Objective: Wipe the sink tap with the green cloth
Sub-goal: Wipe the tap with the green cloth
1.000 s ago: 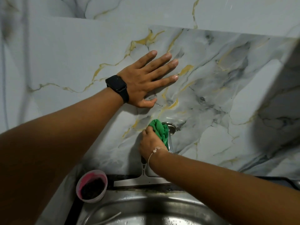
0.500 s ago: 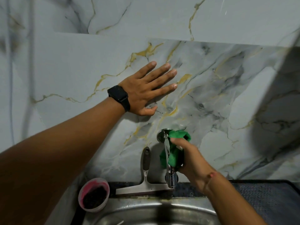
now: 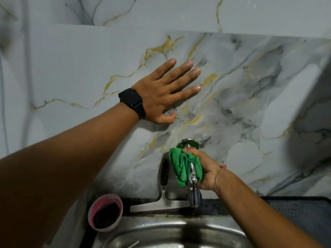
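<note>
Green cloth (image 3: 182, 167) in right hand (image 3: 206, 172)

No text, label, brand, number or sign can be read anywhere. The dark face of the watch (image 3: 131, 97), above and to the left of the tap (image 3: 192, 178), shows nothing. The pink cup (image 3: 105, 213), lower left of the tap, bears no marking that can be made out.
</note>
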{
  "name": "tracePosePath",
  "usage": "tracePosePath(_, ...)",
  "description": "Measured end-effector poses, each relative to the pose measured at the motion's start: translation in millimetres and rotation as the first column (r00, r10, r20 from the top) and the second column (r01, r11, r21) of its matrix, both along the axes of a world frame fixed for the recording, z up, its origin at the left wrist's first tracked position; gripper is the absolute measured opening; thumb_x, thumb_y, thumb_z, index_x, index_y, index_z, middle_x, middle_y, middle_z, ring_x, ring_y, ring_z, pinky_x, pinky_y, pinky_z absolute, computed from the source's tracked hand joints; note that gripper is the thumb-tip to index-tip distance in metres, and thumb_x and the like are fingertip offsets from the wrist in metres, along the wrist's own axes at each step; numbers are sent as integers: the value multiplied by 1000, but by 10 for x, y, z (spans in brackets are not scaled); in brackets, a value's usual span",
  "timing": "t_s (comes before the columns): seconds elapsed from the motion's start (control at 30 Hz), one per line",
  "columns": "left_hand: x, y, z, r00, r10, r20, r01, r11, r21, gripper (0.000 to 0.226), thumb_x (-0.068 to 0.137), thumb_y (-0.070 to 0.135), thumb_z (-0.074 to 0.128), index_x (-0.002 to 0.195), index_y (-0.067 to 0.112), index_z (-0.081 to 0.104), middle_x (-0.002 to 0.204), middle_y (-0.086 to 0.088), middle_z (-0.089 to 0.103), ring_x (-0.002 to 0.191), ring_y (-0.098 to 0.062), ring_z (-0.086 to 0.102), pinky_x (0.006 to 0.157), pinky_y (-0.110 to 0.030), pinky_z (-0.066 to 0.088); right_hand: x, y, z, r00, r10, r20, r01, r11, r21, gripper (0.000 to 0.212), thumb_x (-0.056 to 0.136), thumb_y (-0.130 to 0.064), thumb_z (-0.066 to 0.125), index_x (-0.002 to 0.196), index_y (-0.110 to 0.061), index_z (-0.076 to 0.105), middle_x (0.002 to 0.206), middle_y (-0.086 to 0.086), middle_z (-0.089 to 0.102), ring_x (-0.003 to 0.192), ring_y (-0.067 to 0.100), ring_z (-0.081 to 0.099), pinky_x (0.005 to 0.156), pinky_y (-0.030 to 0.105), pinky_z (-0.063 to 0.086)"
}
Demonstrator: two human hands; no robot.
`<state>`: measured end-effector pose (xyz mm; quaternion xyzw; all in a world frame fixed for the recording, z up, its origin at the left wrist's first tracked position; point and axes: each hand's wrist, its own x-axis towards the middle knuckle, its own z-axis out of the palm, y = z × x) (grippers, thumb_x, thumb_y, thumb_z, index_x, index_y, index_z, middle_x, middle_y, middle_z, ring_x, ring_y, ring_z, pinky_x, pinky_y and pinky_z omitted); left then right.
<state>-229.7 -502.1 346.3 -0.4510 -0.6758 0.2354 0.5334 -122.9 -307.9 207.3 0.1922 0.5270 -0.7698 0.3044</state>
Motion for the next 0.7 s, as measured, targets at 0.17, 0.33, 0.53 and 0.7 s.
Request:
tracePosePath(0.17,30,0,-4,1000,28,-1,-28,1000,7,83,89,57,38,161,20,22,167,-17,25,155,-38,20,125,-57,11,42,-117,147,991,-10,-132,57,932,358,38,79,-23,67,109,1,67,96,23,74,76,33,70,74,41,60)
tracePosePath(0.33,70,2,12,999,54,-1,-54,999,1,83,89,57,38,161,20,21,167,-17,23,156,-38,19,124,-58,13,314,-289,219,911,119,-395,323,390,863,57,69,-42,77,110,-8,58,102,11,68,98,34,67,81,36,53)
tracePosePath(0.53,43,-3,-4,998,55,-17,-55,998,6,84,88,58,38,162,21,19,168,-16,20,157,-37,15,126,-55,8,769,-202,-92,852,121,-510,388,509,769,51,65,-37,78,101,-14,50,90,3,66,82,26,66,71,36,57)
tracePosePath(0.7,10,-12,-12,999,43,-33,-43,999,-2,85,89,60,38,162,21,19,168,-16,20,157,-37,15,127,-54,6,750,10,-346,897,-56,-439,146,974,174,22,76,-9,77,97,-13,73,104,17,78,93,29,76,86,43,62)
